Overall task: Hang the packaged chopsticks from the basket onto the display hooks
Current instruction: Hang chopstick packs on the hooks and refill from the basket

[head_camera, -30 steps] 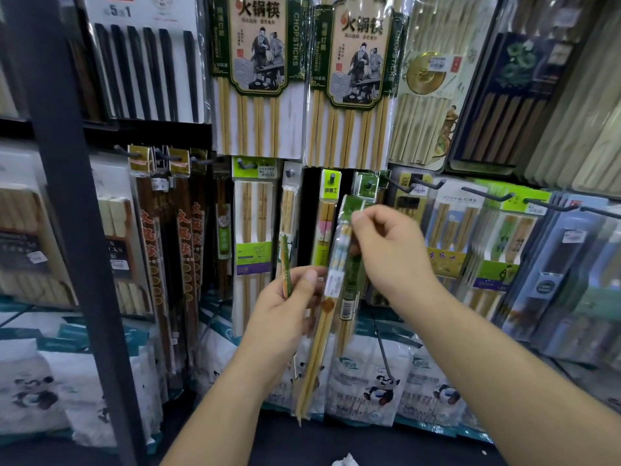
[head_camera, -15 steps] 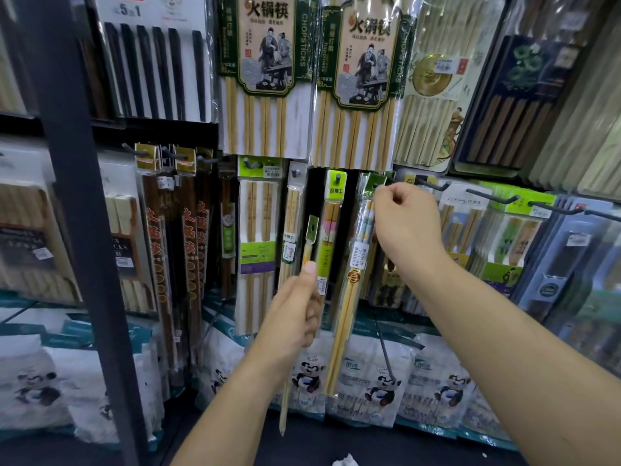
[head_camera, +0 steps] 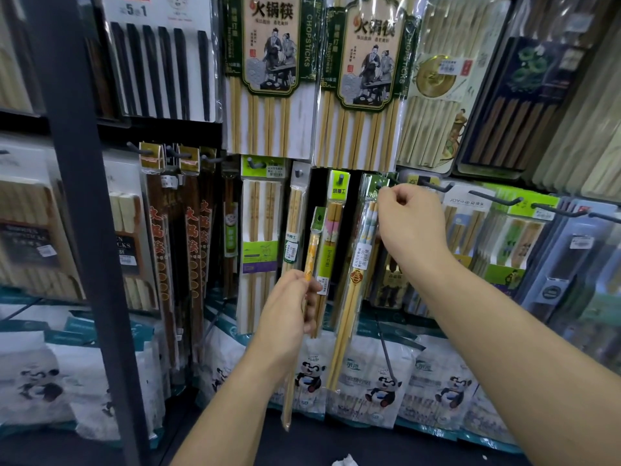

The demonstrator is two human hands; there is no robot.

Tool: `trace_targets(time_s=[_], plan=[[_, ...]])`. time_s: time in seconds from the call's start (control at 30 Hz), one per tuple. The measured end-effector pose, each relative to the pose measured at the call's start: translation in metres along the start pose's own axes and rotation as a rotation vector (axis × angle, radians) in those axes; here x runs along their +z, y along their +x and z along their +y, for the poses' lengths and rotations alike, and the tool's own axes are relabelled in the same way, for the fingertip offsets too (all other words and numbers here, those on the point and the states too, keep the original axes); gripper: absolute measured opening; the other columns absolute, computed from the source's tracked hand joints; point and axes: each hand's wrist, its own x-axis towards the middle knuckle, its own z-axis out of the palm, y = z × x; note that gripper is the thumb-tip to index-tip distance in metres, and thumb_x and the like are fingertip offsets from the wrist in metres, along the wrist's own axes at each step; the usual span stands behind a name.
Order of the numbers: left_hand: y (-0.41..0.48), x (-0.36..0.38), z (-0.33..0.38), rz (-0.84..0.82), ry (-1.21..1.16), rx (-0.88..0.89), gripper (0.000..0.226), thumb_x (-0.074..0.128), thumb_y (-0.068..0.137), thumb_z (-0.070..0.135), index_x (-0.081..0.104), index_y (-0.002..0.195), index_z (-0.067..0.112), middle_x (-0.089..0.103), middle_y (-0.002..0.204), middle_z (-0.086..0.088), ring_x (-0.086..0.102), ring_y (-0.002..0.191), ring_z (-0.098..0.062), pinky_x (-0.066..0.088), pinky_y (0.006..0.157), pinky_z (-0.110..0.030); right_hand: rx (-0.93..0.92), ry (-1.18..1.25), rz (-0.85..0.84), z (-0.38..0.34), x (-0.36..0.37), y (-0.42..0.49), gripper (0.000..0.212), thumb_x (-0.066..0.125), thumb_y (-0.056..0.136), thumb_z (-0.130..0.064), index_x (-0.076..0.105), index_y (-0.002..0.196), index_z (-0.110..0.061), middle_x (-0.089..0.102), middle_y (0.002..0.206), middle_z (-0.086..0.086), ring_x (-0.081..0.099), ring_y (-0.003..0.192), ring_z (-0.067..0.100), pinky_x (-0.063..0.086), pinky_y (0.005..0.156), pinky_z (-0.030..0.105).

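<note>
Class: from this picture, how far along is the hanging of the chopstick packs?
Done: other packs hang alongside. In hand: the right hand pinches the green-topped pack by its header at a hook. Left: the slim pack, gripped by the left hand, is not yet hung.

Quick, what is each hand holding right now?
Left hand: grips a slim chopstick pack.
Right hand: pinches the top of a longer chopstick pack.

The top of the pack is covered by the right hand. Whether it is threaded on the hook cannot be told. A white scrap is cut off by the bottom edge.
</note>
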Motion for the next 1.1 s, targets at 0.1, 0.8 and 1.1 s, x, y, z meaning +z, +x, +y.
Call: trace_targets(time_s=[0.1,0.8,1.1], plan=[[-0.002,0.0,0.0,0.022,0.057,0.031,0.027,0.043,0.105,0.01,0.058,0.082,0.013,0.05,0.065,0.004,0.045,0.063,-0.015,0.04,0.057,-0.027,-0.013,-0.048,-0.019,0.003,-0.002,-0.002,0.036,0.048,0.102,-0.027,0.05,0.07,-0.012,0.04,0.051,-0.008,0.041,0.049,0.014,0.039,0.049,0.028],[-0.008,0.032,0.035,-0.133,0.139,0.277,0.016,0.068,0.098,0.016,0.078,0.096,0.029,0.07,0.073,0.012,0.063,0.067,0.002,0.048,0.061,-0.011,-0.135,0.248,-0.191,0.004,-0.017,-0.034,0.032,0.057,0.103,-0.027,0.066,0.075,-0.014,0.056,0.062,-0.001,0.053,0.063,0.012,0.046,0.06,0.026],[0.016,0.039,0.034,-0.142,0.293,0.285,0.018,0.066,0.1,0.03,0.077,0.088,0.039,0.064,0.067,0.016,0.057,0.062,0.003,0.047,0.058,-0.013,0.01,0.218,-0.017,0.006,-0.009,-0.01,0.043,0.059,0.101,-0.034,0.057,0.065,-0.009,0.047,0.052,-0.006,0.052,0.06,0.017,0.047,0.067,0.034]])
